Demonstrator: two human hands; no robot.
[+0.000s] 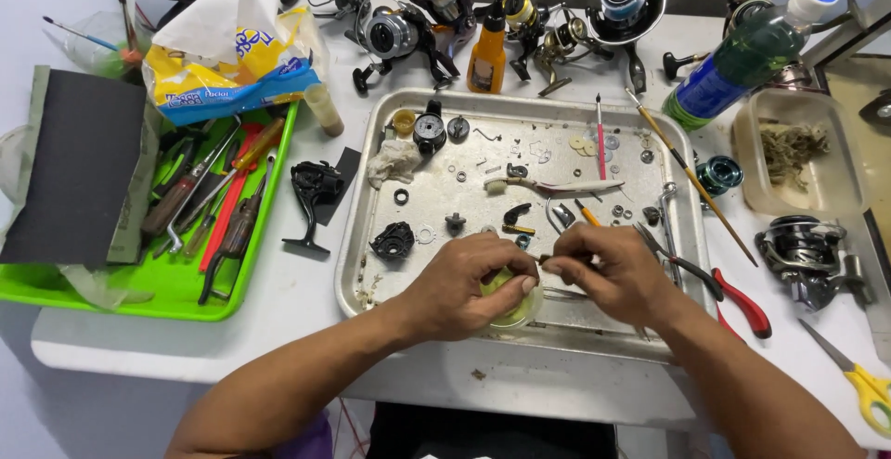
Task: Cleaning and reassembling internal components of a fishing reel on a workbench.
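Left hand [469, 283] is wrapped around a small yellow-green spool [509, 299], fingers closed on it, holding it just over the near edge of the metal tray [357, 208]. Right hand [613, 269] is right next to it, fingers pinched shut on a thin little tool [555, 259] whose tip points at the spool; it's too small to say exactly what kind of tool.

The tray is full of small bits: washers, screws, a black reel body part [393, 241], a crumpled rag [393, 162], a toothbrush [548, 185] and a round black part [430, 130]. Red-handled pliers [719, 287] lie half over the tray's right edge, just beside the right wrist.

Off to the left on the white tabletop [297, 292] there's a green tray [158, 283] with screwdrivers and pliers, plus a sheet of dark sandpaper [74, 176] lying over its left end. A row of spinning reels [408, 23] lines the back, with an orange oil bottle [487, 51] standing in the middle of them. A green bottle [742, 55] lies on the right, and one more reel [803, 255] sits near the right edge with yellow-handled scissors [863, 385] in front of it.
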